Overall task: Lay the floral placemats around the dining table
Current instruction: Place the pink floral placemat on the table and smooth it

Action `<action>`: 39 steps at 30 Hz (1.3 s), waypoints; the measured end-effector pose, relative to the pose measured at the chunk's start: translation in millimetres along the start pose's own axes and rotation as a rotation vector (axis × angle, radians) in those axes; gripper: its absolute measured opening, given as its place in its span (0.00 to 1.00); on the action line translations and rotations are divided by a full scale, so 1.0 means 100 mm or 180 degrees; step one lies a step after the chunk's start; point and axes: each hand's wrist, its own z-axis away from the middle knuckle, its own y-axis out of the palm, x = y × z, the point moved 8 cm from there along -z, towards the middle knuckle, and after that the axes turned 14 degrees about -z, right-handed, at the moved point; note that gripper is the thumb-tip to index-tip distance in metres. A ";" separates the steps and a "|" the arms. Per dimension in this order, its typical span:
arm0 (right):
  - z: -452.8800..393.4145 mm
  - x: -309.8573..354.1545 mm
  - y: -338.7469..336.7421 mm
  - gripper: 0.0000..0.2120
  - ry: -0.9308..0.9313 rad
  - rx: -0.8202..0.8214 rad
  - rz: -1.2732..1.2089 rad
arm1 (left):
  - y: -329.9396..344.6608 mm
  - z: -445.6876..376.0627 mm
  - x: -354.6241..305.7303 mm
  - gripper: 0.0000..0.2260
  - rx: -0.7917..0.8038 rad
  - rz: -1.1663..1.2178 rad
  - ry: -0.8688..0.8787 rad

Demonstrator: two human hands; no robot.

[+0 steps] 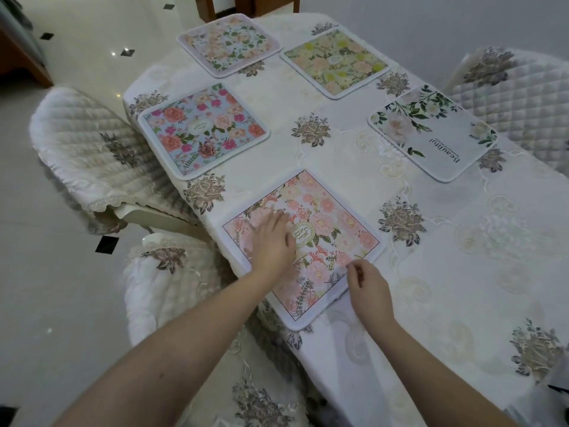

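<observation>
Several floral placemats lie on the dining table (446,272), which wears a cream embroidered cloth. Nearest me is a pink one (326,217) at the table's left edge. My left hand (272,241) rests flat on it, fingers spread. My right hand (368,288) hovers at its near right edge with fingers loosely curled, holding nothing I can see. Farther along the left edge lie a blue mat with red roses (203,131) and a pale pink mat (229,44). Across the table are a yellow-green mat (335,61) and a white mat with green leaves (431,132).
Quilted cream chair covers stand at the left (89,149), near left (163,288) and far right (517,84). A wooden chair (246,4) is at the far end. Glossy tiled floor (61,288) lies to the left.
</observation>
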 end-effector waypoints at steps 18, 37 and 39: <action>-0.21 0.00 0.69 0.28 -0.1640 0.1018 0.1732 | 0.72 0.82 -0.37 0.26 0.0282 -0.1229 -0.0311; -0.83 -0.30 0.16 0.30 -0.1785 0.1318 0.1918 | 0.64 1.07 -0.06 0.28 0.0420 -0.1263 -0.0283; -0.91 -0.34 0.09 0.30 -0.1801 0.1371 0.2038 | 0.60 1.13 0.02 0.29 0.0454 -0.1259 -0.0284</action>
